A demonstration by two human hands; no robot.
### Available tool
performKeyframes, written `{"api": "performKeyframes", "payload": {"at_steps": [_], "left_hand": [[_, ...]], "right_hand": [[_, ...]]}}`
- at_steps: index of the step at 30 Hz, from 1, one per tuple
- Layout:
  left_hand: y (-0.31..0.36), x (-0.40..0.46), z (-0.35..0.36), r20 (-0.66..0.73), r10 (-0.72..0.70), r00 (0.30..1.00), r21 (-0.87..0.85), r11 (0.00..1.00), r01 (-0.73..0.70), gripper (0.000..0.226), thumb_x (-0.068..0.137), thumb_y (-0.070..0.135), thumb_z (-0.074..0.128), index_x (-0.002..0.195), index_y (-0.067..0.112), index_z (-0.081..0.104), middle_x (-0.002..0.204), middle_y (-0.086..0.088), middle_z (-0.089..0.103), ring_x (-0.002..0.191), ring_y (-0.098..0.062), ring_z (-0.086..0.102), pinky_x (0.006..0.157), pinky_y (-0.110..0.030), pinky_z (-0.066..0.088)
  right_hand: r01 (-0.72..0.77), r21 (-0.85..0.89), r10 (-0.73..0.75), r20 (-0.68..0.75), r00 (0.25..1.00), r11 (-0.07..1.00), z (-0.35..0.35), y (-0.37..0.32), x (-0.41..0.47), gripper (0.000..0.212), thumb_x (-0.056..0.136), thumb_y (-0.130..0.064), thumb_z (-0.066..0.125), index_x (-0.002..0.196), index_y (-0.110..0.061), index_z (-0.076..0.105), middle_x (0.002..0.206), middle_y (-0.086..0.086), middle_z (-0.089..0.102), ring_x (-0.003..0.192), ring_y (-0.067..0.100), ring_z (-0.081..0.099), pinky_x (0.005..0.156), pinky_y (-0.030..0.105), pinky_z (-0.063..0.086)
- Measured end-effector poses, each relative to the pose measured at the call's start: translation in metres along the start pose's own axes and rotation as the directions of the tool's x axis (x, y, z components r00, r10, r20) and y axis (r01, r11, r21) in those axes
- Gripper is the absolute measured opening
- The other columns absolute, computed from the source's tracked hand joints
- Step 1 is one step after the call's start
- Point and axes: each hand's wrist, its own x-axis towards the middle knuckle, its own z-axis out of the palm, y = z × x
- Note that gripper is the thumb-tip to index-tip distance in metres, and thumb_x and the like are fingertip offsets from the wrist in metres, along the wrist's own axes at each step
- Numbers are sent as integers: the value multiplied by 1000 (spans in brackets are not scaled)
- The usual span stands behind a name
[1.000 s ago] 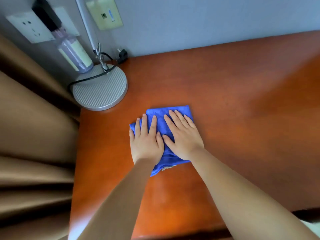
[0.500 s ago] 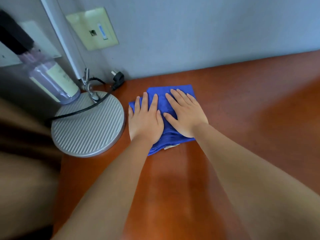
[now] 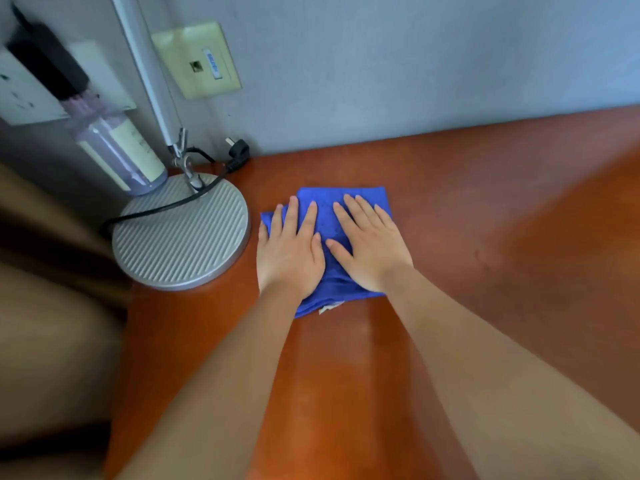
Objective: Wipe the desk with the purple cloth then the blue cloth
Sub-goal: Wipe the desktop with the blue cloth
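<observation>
A folded blue cloth [image 3: 325, 202] lies flat on the reddish-brown desk [image 3: 485, 209], near the back wall and just right of a lamp base. My left hand [image 3: 289, 256] presses on the cloth's left half with straight fingers. Beside it, my right hand [image 3: 372, 247] presses flat on the right half, fingers spread. Both palms cover most of the cloth; its far edge and near corner show. No purple cloth is in view.
A round ribbed silver lamp base [image 3: 180, 237] with a black cable stands close to the left of the cloth. A clear purple bottle [image 3: 117, 147] stands behind it. A brown curtain [image 3: 48, 323] hangs past the desk's left edge. Wall sockets sit above.
Both hands slid the blue cloth away from me toward the wall and the lamp base, then drew it slightly back from the wall.
</observation>
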Motion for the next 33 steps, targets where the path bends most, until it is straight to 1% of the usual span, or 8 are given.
{"api": "performKeyframes", "payload": {"at_steps": [3, 6, 10, 12, 18, 23, 28, 33], "left_hand": [[11, -47, 0, 21, -12, 1000, -20, 1000, 13, 54, 102, 37, 15, 154, 27, 2, 162, -2, -3, 149, -23, -3, 120, -44, 2], [22, -88, 2, 48, -21, 999, -33, 999, 22, 54, 101, 37, 14, 154, 27, 3, 162, -2, -4, 149, -24, -5, 120, -44, 0], [34, -119, 3, 48, -40, 998, 70, 997, 36, 68, 88, 42, -10, 154, 30, 4, 162, 0, 0, 148, -25, -9, 117, -52, -9], [35, -119, 1, 49, -35, 998, 88, 996, 31, 72, 85, 41, -13, 154, 30, 4, 162, 0, 0, 147, -25, -14, 115, -54, -13], [29, -68, -4, 22, -8, 1000, 15, 1000, 7, 75, 82, 41, -15, 154, 25, 1, 162, -2, -4, 147, -23, -15, 119, -45, -9], [15, 7, -6, 0, -40, 999, -22, 999, 40, 55, 101, 36, 13, 153, 26, -2, 162, -1, -7, 147, -22, -14, 120, -44, -8], [-2, 68, -6, -23, -41, 999, -19, 999, 41, 55, 102, 37, 15, 153, 28, -3, 162, 0, -7, 148, -22, -9, 120, -43, -6], [-12, 105, -9, -41, -47, 998, 14, 999, 48, 55, 102, 37, 15, 153, 28, -3, 162, 0, -6, 149, -21, -3, 120, -43, -2]], "right_hand": [[10, 17, -10, 21, 1000, 1000, 4, -7, -45, 88, 79, -62, -7, 154, -19, 8, 162, 2, 3, 148, 15, -4, 119, 33, -5], [10, 19, -11, 37, 999, 1000, 10, -11, -87, 88, 79, -62, -8, 154, -19, 6, 162, 1, 0, 148, 15, -6, 118, 32, -8], [11, 6, -11, 28, 1000, 1000, 15, -13, -117, 85, 82, -61, -7, 154, -19, 6, 162, 1, 0, 148, 15, -6, 118, 32, -8], [12, 12, -12, 20, 1000, 1000, 15, -12, -117, 84, 83, -61, -6, 154, -19, 6, 162, 1, 0, 148, 15, -5, 118, 33, -8], [23, 30, -23, -10, 1000, 999, 8, 0, -68, 85, 82, -61, -7, 154, -20, 6, 162, 1, 2, 148, 15, -4, 119, 33, -6], [37, 27, -37, -31, 999, 999, 1, 14, 8, 87, 79, -62, -10, 154, -21, 3, 162, -2, -1, 148, 13, -8, 120, 33, -6], [38, 31, -36, -53, 998, 999, -5, 22, 70, 88, 77, -63, -11, 154, -23, 1, 162, -2, -5, 147, 12, -11, 117, 30, -11], [41, 36, -39, -70, 997, 998, -7, 23, 109, 87, 77, -63, -8, 154, -23, 3, 162, -2, -3, 147, 12, -10, 117, 31, -11]]}}
